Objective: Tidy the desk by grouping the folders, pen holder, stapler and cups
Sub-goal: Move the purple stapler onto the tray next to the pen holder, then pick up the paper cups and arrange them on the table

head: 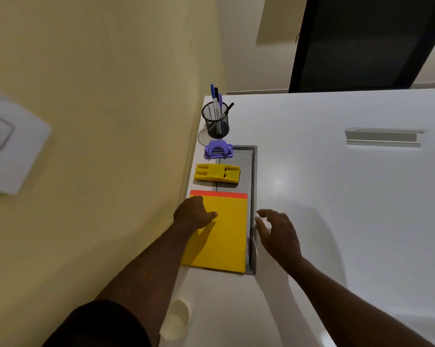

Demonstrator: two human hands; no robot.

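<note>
A yellow folder (224,236) lies along the desk's left edge, with the red edge of another folder (219,194) showing beyond it. My left hand (192,212) rests on the yellow folder's upper left corner, fingers curled with the thumb on its surface. My right hand (277,231) hovers open just right of the folder, fingers spread, holding nothing. Beyond the folders sit a yellow stapler (216,173), a purple hole punch (219,149) and a black mesh pen holder (216,119) with several pens. White cups (177,319) stand at the near left, partly behind my left arm.
A grey recessed cable tray (251,171) runs under the folders and stapler. A narrow slot (383,137) sits in the white desk (336,196) at the right. A cream wall borders the desk's left edge; a dark panel stands beyond the far edge.
</note>
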